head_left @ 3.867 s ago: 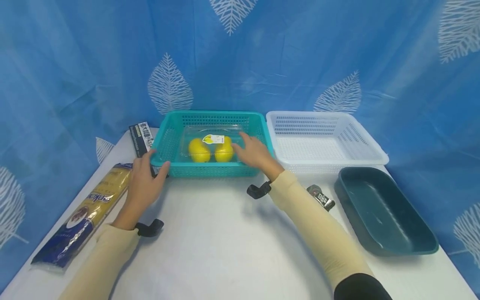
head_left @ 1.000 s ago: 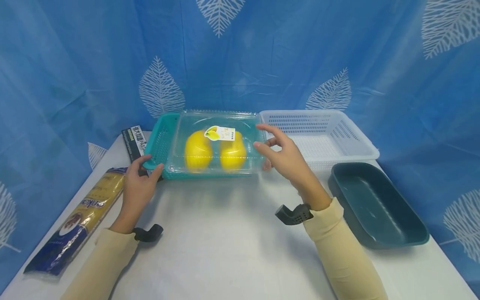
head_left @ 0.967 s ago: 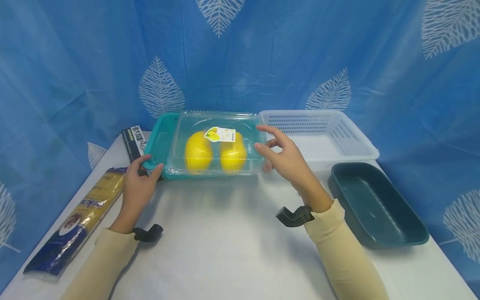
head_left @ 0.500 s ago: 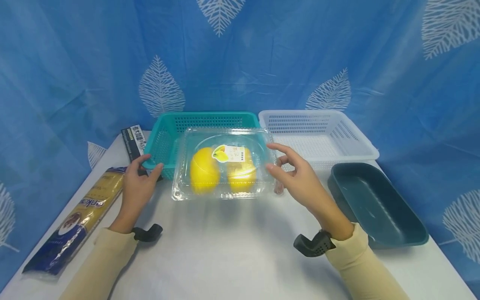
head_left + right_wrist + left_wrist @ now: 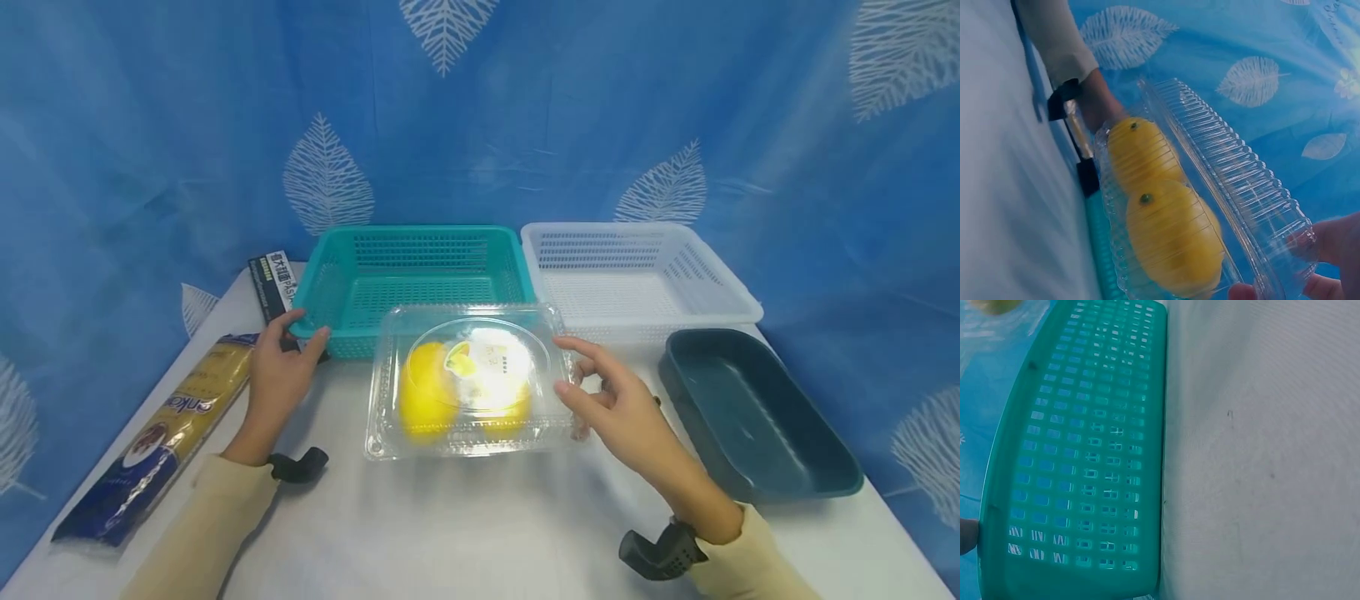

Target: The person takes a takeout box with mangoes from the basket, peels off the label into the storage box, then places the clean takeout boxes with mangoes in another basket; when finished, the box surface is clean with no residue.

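Note:
My right hand (image 5: 630, 412) grips the right edge of a clear plastic clamshell box (image 5: 388, 408). Two yellow lemons (image 5: 427, 396) show through its lid, which bears a white label with a fruit picture. The box hangs tilted above the table, in front of the teal basket (image 5: 348, 342). In the right wrist view the fingers (image 5: 1329, 240) pinch the clamshell's rim beside the lemons (image 5: 1172, 237). My left hand (image 5: 279, 375) holds the basket's front left corner; one fingertip (image 5: 967, 536) touches its rim in the left wrist view.
A white basket (image 5: 637, 321) stands right of the teal one. In front of it is a dark green tub (image 5: 757, 417). A gold and blue pasta bag (image 5: 157, 433) lies on the left, with a black and white pasta pack (image 5: 273, 279) behind it.
The clamshell with the lemons has come up out of the teal basket and towards me, slightly right, in my right hand. My left hand stays at the basket corner.

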The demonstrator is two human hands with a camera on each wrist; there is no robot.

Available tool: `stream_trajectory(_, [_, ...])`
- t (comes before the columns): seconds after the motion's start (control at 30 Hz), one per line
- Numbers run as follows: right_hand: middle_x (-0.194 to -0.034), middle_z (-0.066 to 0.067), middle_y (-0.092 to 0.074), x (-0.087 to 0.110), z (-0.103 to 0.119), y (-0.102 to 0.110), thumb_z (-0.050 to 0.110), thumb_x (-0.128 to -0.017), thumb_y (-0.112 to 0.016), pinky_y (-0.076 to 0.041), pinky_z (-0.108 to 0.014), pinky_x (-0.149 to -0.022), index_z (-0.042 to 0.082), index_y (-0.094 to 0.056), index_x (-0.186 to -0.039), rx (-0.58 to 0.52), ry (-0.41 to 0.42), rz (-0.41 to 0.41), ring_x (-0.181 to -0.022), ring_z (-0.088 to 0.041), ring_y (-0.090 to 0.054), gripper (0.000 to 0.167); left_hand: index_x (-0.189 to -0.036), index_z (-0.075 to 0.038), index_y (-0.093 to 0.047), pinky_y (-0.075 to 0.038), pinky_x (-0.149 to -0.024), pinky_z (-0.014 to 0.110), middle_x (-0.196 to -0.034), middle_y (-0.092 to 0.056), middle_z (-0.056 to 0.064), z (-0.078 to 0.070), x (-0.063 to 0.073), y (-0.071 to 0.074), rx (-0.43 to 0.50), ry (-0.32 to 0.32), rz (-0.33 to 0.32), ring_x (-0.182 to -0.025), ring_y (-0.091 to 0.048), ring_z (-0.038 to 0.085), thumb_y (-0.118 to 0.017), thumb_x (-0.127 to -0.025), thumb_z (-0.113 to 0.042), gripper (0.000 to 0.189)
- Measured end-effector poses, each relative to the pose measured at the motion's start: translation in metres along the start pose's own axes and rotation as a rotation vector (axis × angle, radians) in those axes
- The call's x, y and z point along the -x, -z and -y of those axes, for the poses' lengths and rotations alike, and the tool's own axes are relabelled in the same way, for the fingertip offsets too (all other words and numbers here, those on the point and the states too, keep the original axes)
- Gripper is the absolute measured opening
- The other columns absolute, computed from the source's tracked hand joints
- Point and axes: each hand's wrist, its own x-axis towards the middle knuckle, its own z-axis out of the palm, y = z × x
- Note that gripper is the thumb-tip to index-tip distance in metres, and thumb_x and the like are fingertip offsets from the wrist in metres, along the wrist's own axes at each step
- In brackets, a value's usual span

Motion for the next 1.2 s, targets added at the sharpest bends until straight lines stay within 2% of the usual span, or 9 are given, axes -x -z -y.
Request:
stream_trajectory(0.17, [-0.114,-0.017,-0.051,0.012,-0.021,0.000,0.021,-0.098,-0.072,-0.056,-0.036,-0.056,0.027,-0.052,-0.147,-0.049,-0.019,-0.003,-0.053,-0.032,-0.062,0.053,-0.151,-0.011,-0.048,-0.039,-0.057,0.026,-0.120,-0.050,0.020,-0.001,0.000,-0.002,-0.003,0.003,0.003,-0.066,-0.045,0.015,-0.061,-0.101,-0.046,0.063])
stream_trajectory(0.33, [-0.112,-0.018,-0.052,0.017,-0.039,-0.001,0.021,-0.098,-0.072,-0.055,-0.038,-0.053,0.026,-0.052,-0.148,-0.065,-0.031,0.000,-0.053,-0.036,-0.062,0.054,-0.151,-0.012,-0.047,-0.040,-0.057,0.026,-0.121,-0.050,0.019,0.000,0.001,-0.002,-0.018,0.017,-0.009,-0.067,-0.045,0.016,-0.061,-0.101,-0.046,0.062])
stream_trajectory(0.43, [-0.110,-0.018,-0.052,0.019,-0.047,-0.002,0.021,-0.098,-0.072,-0.054,-0.039,-0.051,0.026,-0.052,-0.147,-0.074,-0.037,0.004,-0.051,-0.036,-0.061,0.054,-0.151,-0.011,-0.048,-0.039,-0.057,0.026,-0.119,-0.050,0.018,0.000,0.002,-0.002,-0.020,0.006,-0.013,-0.066,-0.045,0.016,-0.061,-0.101,-0.045,0.061])
stream_trajectory(0.5, [-0.110,-0.019,-0.052,0.020,-0.050,-0.003,0.020,-0.098,-0.071,-0.054,-0.039,-0.051,0.025,-0.052,-0.147,-0.077,-0.031,0.003,-0.050,-0.031,-0.061,0.053,-0.150,-0.010,-0.048,-0.039,-0.056,0.026,-0.120,-0.050,0.017,0.000,0.002,-0.002,-0.019,-0.003,-0.012,-0.064,-0.044,0.015,-0.062,-0.101,-0.043,0.061])
stream_trajectory(0.7, [-0.108,-0.019,-0.052,0.020,-0.055,-0.004,0.018,-0.098,-0.071,-0.055,-0.037,-0.051,0.022,-0.052,-0.147,-0.078,-0.026,-0.003,-0.049,-0.020,-0.060,0.052,-0.151,-0.009,-0.046,-0.039,-0.054,0.025,-0.122,-0.050,0.018,-0.002,0.001,-0.002,-0.016,-0.011,-0.005,-0.061,-0.044,0.014,-0.060,-0.102,-0.044,0.062])
stream_trajectory(1.2, [-0.111,-0.017,-0.054,0.019,-0.061,-0.006,0.018,-0.097,-0.073,-0.053,-0.033,-0.052,0.023,-0.053,-0.147,-0.063,-0.102,-0.025,-0.050,-0.019,-0.058,0.054,-0.150,-0.008,-0.048,-0.038,-0.054,0.024,-0.121,-0.050,0.018,-0.004,0.002,0.000,-0.019,-0.030,-0.002,-0.059,-0.043,0.009,-0.062,-0.102,-0.043,0.062])
